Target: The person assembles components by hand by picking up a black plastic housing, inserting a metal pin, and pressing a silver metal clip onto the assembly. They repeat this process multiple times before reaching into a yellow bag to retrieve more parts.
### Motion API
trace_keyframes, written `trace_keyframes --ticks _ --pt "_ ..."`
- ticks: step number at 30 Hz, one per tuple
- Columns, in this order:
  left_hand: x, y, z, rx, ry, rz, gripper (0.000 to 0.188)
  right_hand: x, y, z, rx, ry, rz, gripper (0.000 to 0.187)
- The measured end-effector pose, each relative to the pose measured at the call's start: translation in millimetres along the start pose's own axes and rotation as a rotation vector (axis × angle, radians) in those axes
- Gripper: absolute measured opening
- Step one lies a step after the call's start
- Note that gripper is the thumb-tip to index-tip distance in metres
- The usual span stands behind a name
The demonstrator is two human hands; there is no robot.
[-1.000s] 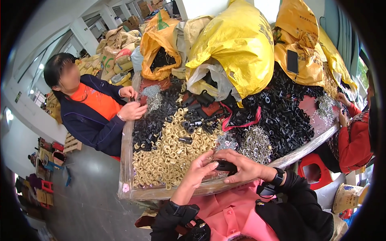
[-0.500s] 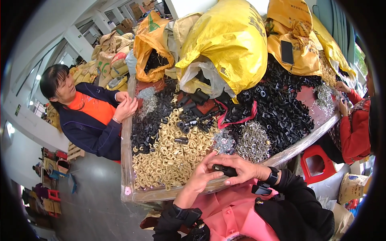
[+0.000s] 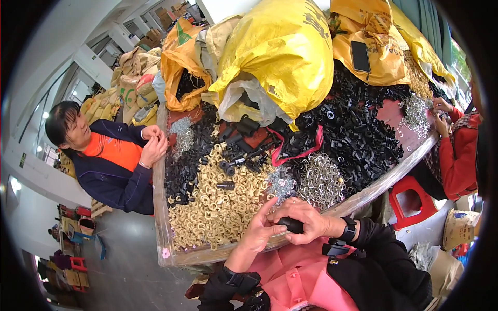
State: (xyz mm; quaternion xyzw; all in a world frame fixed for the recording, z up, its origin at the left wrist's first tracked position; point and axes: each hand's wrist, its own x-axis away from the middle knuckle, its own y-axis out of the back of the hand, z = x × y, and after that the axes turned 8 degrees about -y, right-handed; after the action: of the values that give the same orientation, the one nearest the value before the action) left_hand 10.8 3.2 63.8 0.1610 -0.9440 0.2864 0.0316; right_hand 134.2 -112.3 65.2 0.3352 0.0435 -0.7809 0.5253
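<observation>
Both hands (image 3: 282,225) drawn back to table edge (image 3: 207,255), black part (image 3: 290,224) now clasped

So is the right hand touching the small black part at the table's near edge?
Touching. The head view shows the right hand curled over the small black part, with the left hand pressed against its other end.

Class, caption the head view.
Both hands, left hand and right hand, hold a small black plastic part beside cream rings.

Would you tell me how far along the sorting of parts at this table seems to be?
No finished batch is visible. In hand: the left hand and right hand grip one black part. Left: big heaps of tan rings, black pieces and metal clips.
</observation>
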Motion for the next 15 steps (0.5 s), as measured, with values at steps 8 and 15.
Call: trace_keyframes --ticks 8,15 --pt "-0.4 1.3 3.8 0.002 0.031 0.005 0.081 4.0 1.4 -4.4 -0.021 -0.028 0.051 0.039" --pt "-8.6 -1.7 -5.0 -0.012 -0.082 -0.030 0.079 0.7 -1.3 -4.8 0.034 -0.056 0.005 0.060"
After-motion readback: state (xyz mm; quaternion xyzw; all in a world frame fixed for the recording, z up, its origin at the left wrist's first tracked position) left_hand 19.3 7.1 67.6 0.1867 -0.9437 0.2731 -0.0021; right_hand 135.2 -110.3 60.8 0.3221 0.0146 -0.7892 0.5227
